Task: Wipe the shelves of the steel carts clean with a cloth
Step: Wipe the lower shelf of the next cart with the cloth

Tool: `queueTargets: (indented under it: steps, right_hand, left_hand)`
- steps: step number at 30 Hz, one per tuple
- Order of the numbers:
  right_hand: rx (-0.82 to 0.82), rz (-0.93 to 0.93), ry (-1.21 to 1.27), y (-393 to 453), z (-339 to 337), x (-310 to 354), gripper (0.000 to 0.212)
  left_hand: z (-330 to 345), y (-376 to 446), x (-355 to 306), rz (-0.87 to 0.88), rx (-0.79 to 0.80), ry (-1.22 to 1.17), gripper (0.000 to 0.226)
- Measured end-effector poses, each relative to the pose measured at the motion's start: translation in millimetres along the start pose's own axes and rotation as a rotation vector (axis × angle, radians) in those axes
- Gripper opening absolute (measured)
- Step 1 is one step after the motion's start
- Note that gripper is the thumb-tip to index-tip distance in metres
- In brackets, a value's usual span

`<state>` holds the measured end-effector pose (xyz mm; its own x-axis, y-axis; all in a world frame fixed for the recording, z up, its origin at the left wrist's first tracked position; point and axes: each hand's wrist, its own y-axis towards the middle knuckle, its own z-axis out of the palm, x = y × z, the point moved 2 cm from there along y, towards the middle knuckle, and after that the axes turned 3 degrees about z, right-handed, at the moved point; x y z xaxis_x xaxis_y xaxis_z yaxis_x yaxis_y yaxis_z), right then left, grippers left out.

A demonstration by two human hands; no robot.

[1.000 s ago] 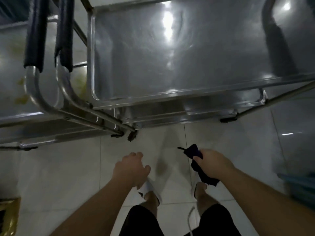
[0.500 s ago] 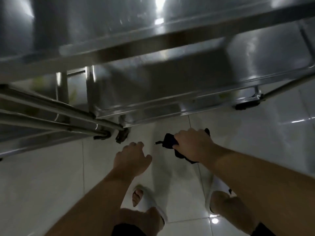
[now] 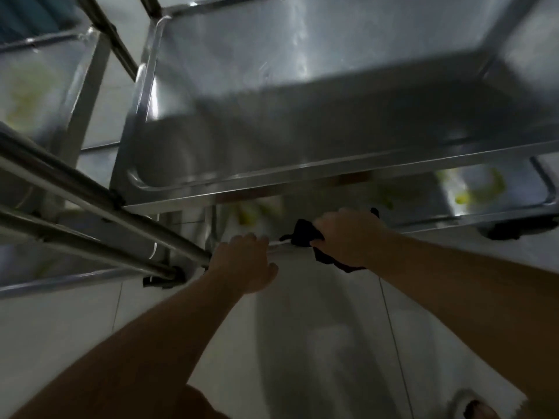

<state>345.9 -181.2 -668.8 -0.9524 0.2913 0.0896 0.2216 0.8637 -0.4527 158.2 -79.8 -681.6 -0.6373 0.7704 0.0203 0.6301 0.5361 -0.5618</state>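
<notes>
Right hand (image 3: 348, 237) is curled tight round the dark cloth (image 3: 305, 235), a bunched wad poking out at nine o'clock of the fist and a loose tail hanging at six o'clock below it. The fist sits right at the near edge of the bottom shelf (image 3: 423, 228) of the steel cart (image 3: 302, 101); whether the cloth actually touches the rim is too blurred to call. Left hand (image 3: 245, 264) holds nothing, fingers loosely bent with the tips up against that same front rim, just at nine o'clock of the cloth, a small gap between the two hands.

Out from there: the bottom shelf carries yellow-green smears (image 3: 478, 192) off at two o'clock of the right hand, and paler streaks at twelve o'clock of the left. Above it, the middle shelf (image 3: 302, 140) fills the top of the view, a shiny tray with a raised lip. At nine o'clock, slanting steel tubes (image 3: 90, 213) cross in front of a second cart (image 3: 30, 95), its shelf stained yellowish too. Pale floor tiles (image 3: 302, 343) below, and a foot in a slipper (image 3: 475, 408) at five o'clock.
</notes>
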Motion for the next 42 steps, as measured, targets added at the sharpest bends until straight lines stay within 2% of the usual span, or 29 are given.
queueTargets:
  steps: [8, 13, 17, 19, 23, 26, 28, 30, 32, 34, 36, 39, 42]
  right_hand:
    - [-0.153, -0.001, 0.114, 45, 2, 12, 0.036]
    - [-0.378, 0.056, 0.157, 61, 4, 39, 0.036]
    - [-0.333, 0.022, 0.173, 79, 3, 66, 0.034]
    - [-0.404, 0.001, 0.145, 86, 2, 83, 0.036]
    - [-0.450, -0.034, 0.087, 99, 12, 119, 0.039]
    - [-0.485, -0.030, 0.130, 114, 25, 141, 0.041]
    - [-0.505, -0.006, 0.184, 126, 35, 154, 0.039]
    - [-0.531, 0.003, 0.192, 139, 45, 167, 0.039]
    - [-0.496, -0.031, 0.232, 152, 55, 176, 0.041]
    - [-0.331, -0.145, 0.270, 164, 72, 183, 0.048]
    - [-0.178, -0.240, 0.274, 170, 91, 186, 0.054]
    - [-0.236, -0.280, 0.262, 173, 106, 182, 0.056]
    - [-0.276, -0.253, 0.247, 171, 107, 176, 0.055]
  left_hand:
    - [25, 19, 35, 0.023, -0.105, -0.030, 0.058]
    - [47, 12, 48, 0.010, -0.180, -0.030, 0.054]
    - [61, 12, 62, -0.032, -0.244, -0.107, 0.051]
    - [70, 12, 73, -0.037, -0.272, -0.234, 0.046]
    - [89, 2, 97, -0.015, -0.135, -0.446, 0.035]
    - [103, -6, 122, -0.108, -0.042, -0.625, 0.037]
    - [106, -13, 138, -0.170, -0.052, -0.668, 0.041]
    - [104, -12, 155, -0.170, -0.162, -0.718, 0.038]
    - [93, -11, 159, -0.164, -0.308, -0.784, 0.023]
    - [81, -6, 155, -0.107, -0.491, -0.838, 0.014]
    - [73, 1, 142, -0.067, -0.648, -1.043, 0.007]
    - [79, 16, 123, -0.167, -0.829, -1.507, 0.016]
    - [86, 24, 119, -0.273, -0.961, -1.573, 0.028]
